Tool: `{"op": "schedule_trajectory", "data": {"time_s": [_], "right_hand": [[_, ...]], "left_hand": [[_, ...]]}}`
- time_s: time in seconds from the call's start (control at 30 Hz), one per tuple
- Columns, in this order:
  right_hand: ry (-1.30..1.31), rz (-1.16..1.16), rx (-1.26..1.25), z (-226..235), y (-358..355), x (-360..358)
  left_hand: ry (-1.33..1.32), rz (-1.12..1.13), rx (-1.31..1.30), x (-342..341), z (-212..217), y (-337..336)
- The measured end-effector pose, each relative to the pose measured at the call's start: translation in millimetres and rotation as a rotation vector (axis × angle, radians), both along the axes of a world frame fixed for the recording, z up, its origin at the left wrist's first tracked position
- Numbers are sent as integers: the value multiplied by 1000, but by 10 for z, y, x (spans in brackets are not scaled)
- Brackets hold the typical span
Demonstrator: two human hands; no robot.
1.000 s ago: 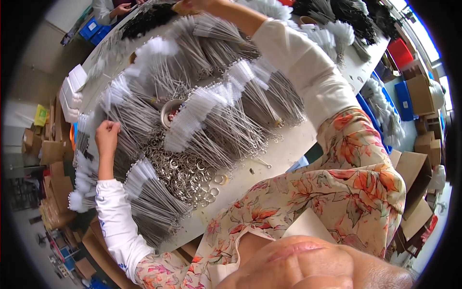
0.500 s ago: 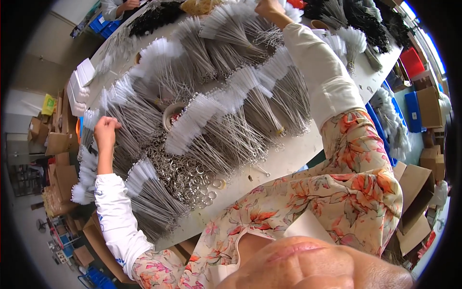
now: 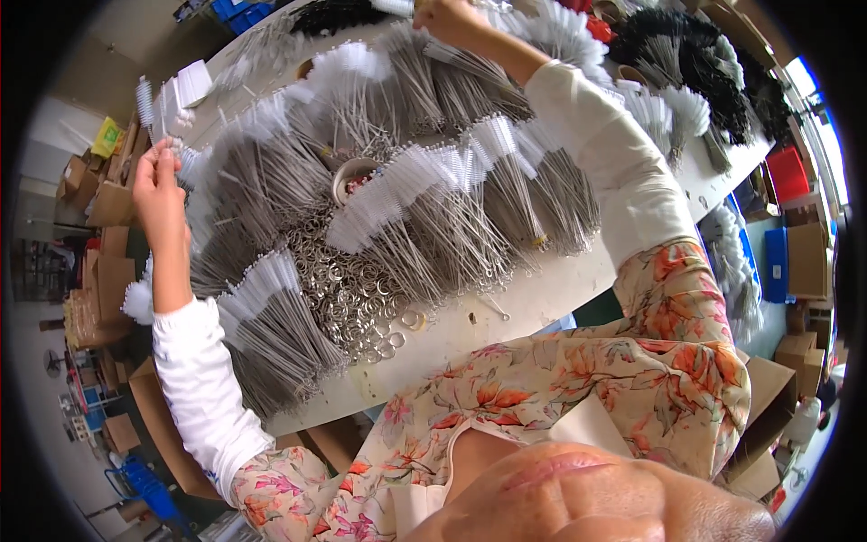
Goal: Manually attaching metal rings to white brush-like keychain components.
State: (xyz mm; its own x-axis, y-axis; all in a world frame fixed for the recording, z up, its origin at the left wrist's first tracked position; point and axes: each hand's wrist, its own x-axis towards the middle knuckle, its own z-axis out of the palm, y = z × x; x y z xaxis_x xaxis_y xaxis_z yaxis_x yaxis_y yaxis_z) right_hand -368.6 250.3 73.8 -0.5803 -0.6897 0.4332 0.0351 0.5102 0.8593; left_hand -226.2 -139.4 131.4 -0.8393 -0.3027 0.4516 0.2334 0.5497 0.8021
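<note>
My left hand (image 3: 161, 194) is raised at the left edge of the table, its thumb and fingers pinched together. A thin wire brush (image 3: 144, 101) with white bristles sticks up from that pinch. At the far side, my right hand (image 3: 456, 25) is closed, with its knuckles near the top of the picture. A white-bristled brush head (image 3: 394, 6) shows at its fingertips; the rest of that brush is out of view. Between my arms lie piles of wire brushes (image 3: 442, 194) with white bristle heads and looped ends. Another bundle of brushes (image 3: 275, 307) lies nearest my left forearm.
Loose metal rings (image 3: 348, 298) are heaped mid-table beside a round bowl (image 3: 354, 179) holding small red pieces. Black brushes (image 3: 664, 54) are piled at the far right, near a red bin (image 3: 787, 173). White boxes (image 3: 187, 86) stand far left. Cardboard boxes (image 3: 804, 230) surround the table.
My left hand has lifted away from the brush pile, up and to the left, with a brush now showing above it. My right hand has shifted left along the far side.
</note>
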Motion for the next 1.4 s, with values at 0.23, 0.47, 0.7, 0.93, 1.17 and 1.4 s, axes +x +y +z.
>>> {"op": "schedule_trajectory", "data": {"time_s": [0.23,0.47,0.7,0.93,1.17,1.4], "right_hand": [[-814,-249,-1304,-509,-207,-249],[-807,-248,-1383,-582,-259,-378],[-686,14,-1452,-14,-131,-377],[-914,670,-1399,652,-251,540],[-2027,1091,-1881,-59,-1132,2758],[-1568,959,-2000,-249,-762,3117]], "left_hand": [[-173,-23,8,1769,69,360],[-279,10,519,2876,-448,266],[-123,0,642,2990,-676,451],[-173,-198,563,2666,-611,899],[108,-333,325,2146,-778,1556],[488,-121,77,2273,-886,1551]]}}
